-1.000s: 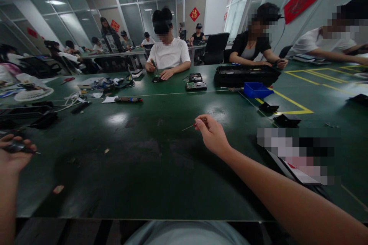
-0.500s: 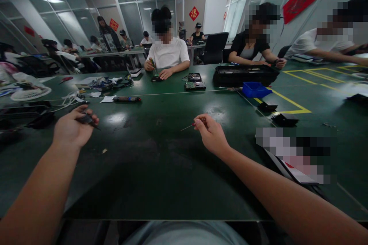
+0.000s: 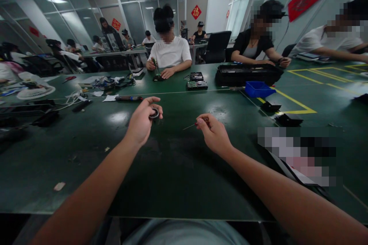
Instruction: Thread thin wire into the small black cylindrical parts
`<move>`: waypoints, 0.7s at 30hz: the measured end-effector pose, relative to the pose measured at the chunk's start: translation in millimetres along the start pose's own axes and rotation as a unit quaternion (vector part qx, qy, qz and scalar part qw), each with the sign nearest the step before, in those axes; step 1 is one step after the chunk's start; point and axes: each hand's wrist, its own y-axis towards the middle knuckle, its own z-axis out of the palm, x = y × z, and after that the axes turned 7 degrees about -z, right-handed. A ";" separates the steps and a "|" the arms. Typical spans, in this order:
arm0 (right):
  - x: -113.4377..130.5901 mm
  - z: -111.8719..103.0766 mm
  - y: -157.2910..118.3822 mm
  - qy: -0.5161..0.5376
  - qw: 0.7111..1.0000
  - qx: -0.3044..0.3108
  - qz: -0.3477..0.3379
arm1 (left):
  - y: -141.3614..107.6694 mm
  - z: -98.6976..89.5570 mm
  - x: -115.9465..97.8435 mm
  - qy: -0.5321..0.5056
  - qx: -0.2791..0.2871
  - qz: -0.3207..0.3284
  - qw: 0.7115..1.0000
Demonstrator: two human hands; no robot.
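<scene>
My left hand (image 3: 140,123) is raised over the middle of the green table (image 3: 161,183), its fingers closed around a small dark round part (image 3: 154,113) with a pale ring-like rim. Part of that piece is hidden by the fingers, and its exact kind is unclear. To the right, my right hand (image 3: 214,133) grips a thin screwdriver (image 3: 197,123) by its amber handle. Its slim shaft points left toward the round part; the two are apart.
Beyond my left hand lies a pen-shaped electric screwdriver (image 3: 128,98). Hard drives (image 3: 197,84), a long black housing (image 3: 248,75) and a blue bin (image 3: 258,89) stand farther back. Black brackets (image 3: 288,120) lie at right. A co-worker (image 3: 169,51) works opposite.
My left hand has moved right, from the table's left side toward the middle, carrying the dark round part. My right hand with the screwdriver has stayed nearly in place.
</scene>
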 end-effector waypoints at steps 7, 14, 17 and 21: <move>2.5 1.0 -0.6 -0.030 0.999 0.005 -0.019 | -12.0 19.6 50.1 0.238 0.118 -0.002 0.964; 3.5 2.2 -0.5 -0.030 0.999 0.030 -0.002 | -4.7 9.2 86.8 0.479 0.140 0.076 0.863; 6.3 1.2 -0.3 -0.030 0.999 0.038 0.002 | 4.1 3.1 91.8 0.484 0.127 0.084 0.862; 9.7 -1.0 -0.6 -0.041 0.998 0.040 -0.009 | 8.0 -3.5 89.6 0.500 0.130 0.107 0.849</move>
